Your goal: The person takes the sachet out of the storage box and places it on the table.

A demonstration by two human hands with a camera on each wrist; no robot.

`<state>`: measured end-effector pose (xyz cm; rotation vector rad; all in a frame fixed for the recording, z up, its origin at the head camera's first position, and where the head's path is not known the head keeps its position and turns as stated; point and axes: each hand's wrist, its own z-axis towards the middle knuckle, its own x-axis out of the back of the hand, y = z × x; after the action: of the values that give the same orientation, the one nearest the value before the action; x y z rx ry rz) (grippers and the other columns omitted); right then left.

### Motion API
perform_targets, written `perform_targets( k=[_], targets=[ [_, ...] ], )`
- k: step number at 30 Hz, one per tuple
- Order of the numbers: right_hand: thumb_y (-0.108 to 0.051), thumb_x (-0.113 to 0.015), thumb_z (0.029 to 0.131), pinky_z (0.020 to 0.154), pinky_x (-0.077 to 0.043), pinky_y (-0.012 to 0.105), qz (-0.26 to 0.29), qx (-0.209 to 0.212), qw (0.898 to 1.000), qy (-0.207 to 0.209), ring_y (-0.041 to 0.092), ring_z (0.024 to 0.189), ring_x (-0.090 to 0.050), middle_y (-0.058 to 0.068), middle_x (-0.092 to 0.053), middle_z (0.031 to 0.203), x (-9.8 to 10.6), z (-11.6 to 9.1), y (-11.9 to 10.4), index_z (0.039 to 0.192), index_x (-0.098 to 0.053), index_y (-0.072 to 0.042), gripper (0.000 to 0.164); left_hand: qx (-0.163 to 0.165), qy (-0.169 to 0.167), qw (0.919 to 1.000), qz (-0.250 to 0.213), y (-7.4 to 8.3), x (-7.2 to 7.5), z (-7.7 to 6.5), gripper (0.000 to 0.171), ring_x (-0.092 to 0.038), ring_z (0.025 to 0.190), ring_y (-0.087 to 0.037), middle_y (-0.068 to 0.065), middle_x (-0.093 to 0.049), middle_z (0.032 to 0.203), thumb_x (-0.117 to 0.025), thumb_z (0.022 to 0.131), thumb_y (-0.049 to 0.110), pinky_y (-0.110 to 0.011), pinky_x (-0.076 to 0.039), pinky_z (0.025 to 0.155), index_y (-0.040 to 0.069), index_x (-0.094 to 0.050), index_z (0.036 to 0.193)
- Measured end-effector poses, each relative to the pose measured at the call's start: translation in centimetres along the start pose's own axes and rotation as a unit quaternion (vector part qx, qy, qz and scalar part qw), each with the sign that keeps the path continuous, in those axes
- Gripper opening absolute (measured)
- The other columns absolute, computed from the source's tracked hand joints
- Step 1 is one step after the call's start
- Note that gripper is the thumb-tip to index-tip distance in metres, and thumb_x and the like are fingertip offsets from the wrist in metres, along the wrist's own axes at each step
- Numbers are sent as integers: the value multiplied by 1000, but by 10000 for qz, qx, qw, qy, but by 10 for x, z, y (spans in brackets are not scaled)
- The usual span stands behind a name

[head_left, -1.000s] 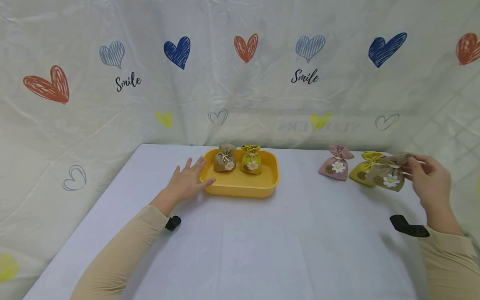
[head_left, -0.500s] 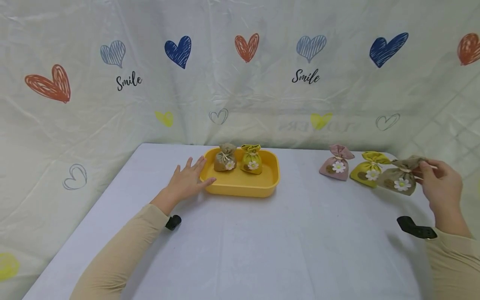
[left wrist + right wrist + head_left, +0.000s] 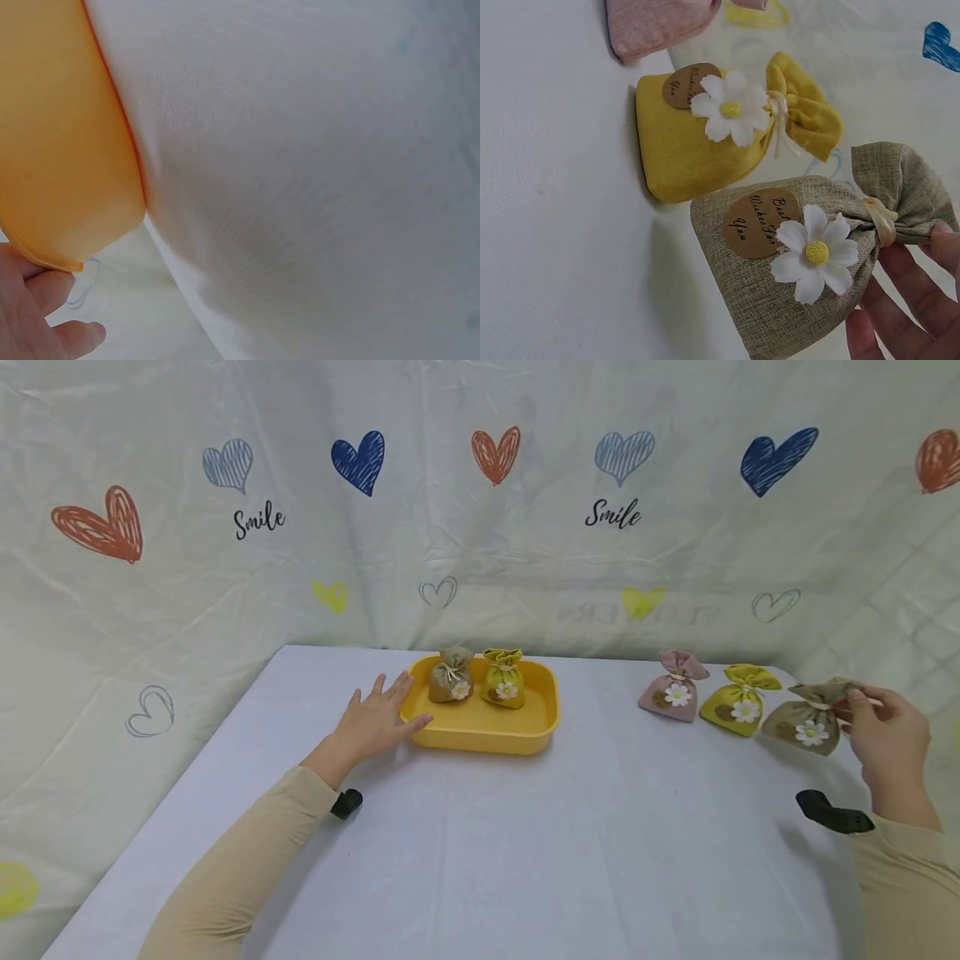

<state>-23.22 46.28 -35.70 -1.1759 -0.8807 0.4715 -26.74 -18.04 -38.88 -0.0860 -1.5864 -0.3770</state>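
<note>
In the head view my right hand (image 3: 891, 735) pinches the gathered neck of a grey-brown cloth sachet (image 3: 804, 720), which leans slightly at the far right of the table. The right wrist view shows its white flower (image 3: 817, 252), round brown tag (image 3: 759, 223) and pale tie, with my fingers behind the neck. A yellow sachet (image 3: 738, 700) stands just left of it, and a pink one (image 3: 674, 689) beyond that. My left hand (image 3: 375, 720), fingers spread, rests at the left rim of a yellow tray (image 3: 480, 741); the left wrist view has the fingertips touching that rim.
Inside the tray, near its back, stand another grey-brown sachet (image 3: 450, 677) and another yellow sachet (image 3: 503, 681). The white table (image 3: 525, 860) meets a patterned white curtain (image 3: 525, 552) at its back edge.
My right hand has moved right and slightly down with the grey-brown sachet, which no longer overlaps the yellow one. My left hand and the tray have stayed in place.
</note>
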Motion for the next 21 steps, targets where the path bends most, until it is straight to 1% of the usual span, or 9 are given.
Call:
perform_targets(
  k=[4,5,7,11,13,16,21],
  targets=[
    [-18,-45,109,51,-42,5,102,-136,9999,-28,-18,55,-52,-36,-54,60,0,3,6,92,-51,-38,27,-16,-28,10000,52,0,-1,0,93,-11,154,-45,-9,-15,171,-41,100,70,-72,-13,116,6,-21,164],
    [-18,-45,109,51,-42,5,106,-170,9998,-15,-18,55,-52,-36,-53,60,0,4,7,95,-54,-37,25,-18,-28,10000,50,0,-1,0,93,-11,154,-45,-9,-16,170,-41,100,70,-71,-13,116,6,-21,164],
    [-19,-45,109,51,-42,5,168,-247,9996,2,-18,54,-52,-36,-53,60,0,6,10,96,-53,-38,24,-12,-17,10000,40,0,-1,0,93,-11,154,-45,-9,-16,170,-42,100,70,-71,-13,116,6,-21,164],
    [-17,-46,108,51,-45,5,632,-366,9973,27,-15,53,-56,-32,-57,59,0,10,16,97,-55,-34,23,-1,-11,10000,26,0,-1,0,92,-11,153,-45,-9,-16,170,-42,100,69,-72,-13,116,6,-21,164],
    [-16,-46,108,51,-46,6,813,-432,9957,47,-14,53,-56,-30,-57,59,-1,12,18,93,-53,-34,25,7,-24,10000,29,-1,-2,0,93,-11,154,-45,-8,-16,170,-42,100,70,-72,-13,116,7,-21,164],
    [-17,-46,109,51,-45,6,939,-551,9940,91,-15,55,-55,-30,-57,61,-3,13,20,93,-53,-34,24,6,-30,10000,35,-1,-2,0,93,-11,154,-45,-8,-16,170,-41,100,71,-71,-13,116,7,-20,164],
    [-16,-48,109,50,-46,7,1596,-690,9847,155,-11,54,-59,-23,-60,60,-6,15,20,92,-56,-29,22,-10,6,10000,-14,0,0,0,93,-11,154,-45,-8,-16,170,-41,100,70,-72,-12,116,7,-19,164]
  ],
)
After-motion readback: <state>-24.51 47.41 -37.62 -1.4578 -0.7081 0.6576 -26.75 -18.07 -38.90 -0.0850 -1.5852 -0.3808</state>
